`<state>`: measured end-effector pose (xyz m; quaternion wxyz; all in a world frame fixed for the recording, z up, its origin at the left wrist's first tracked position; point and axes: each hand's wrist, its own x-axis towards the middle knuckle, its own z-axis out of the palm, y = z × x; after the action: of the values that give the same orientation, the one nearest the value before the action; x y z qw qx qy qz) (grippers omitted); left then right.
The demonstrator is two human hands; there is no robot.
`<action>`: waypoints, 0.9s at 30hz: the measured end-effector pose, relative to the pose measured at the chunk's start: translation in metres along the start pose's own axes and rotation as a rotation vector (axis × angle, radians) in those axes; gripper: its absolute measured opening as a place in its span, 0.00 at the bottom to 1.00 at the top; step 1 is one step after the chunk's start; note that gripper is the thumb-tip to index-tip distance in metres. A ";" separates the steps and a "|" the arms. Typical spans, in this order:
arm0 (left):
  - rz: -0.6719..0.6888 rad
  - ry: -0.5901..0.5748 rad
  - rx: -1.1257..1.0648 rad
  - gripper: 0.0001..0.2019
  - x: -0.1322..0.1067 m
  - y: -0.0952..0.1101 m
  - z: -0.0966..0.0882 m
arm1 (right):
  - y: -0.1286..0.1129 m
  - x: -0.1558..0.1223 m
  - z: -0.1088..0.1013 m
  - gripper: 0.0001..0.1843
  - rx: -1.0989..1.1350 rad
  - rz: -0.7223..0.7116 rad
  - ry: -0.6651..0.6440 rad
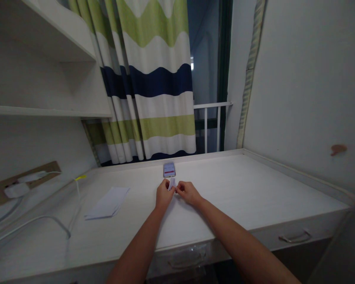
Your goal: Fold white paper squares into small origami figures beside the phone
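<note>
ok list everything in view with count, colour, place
desk: one, white, foreground
smartphone: one, pale lit screen, desk's rear middle
folded paper: one, white, nearer than smartphone
paper stack: one, white, desk's left
curtain: one, green, white and navy, behind desk
railing: one, white, right of curtain
window frame: one, dark green, behind railing
shelf unit: one, white, upper left
plugs: apparently two, white, left wall
cables: several, whitish, left
small strip: one, yellow, desk's left rear
drawer handles: two, metallic, desk front
wall mark: one, brown, right wall
left hand: one, bare, pinching folded paper
right hand: one, bare, at folded paper
</note>
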<state>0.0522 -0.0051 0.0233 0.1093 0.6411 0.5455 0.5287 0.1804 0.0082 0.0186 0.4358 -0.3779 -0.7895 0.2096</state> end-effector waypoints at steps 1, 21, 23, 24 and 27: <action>0.007 0.001 -0.002 0.04 0.000 0.000 0.000 | 0.000 0.000 0.000 0.09 -0.013 -0.008 0.001; 0.142 -0.115 -0.197 0.06 0.004 -0.001 -0.005 | 0.009 0.009 -0.005 0.24 0.786 0.465 -0.063; 0.167 -0.132 -0.231 0.09 0.004 -0.001 -0.006 | 0.008 0.009 -0.006 0.20 0.847 0.474 -0.031; 0.165 -0.142 -0.257 0.10 0.004 -0.002 -0.006 | 0.008 0.008 -0.007 0.18 0.873 0.463 -0.019; 0.114 -0.157 -0.356 0.11 0.005 -0.004 -0.005 | 0.008 0.006 -0.007 0.18 0.937 0.425 0.004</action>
<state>0.0450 -0.0023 0.0254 0.2330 0.6808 0.3960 0.5705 0.1879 0.0185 0.0206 0.5077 -0.2948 -0.5157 0.6240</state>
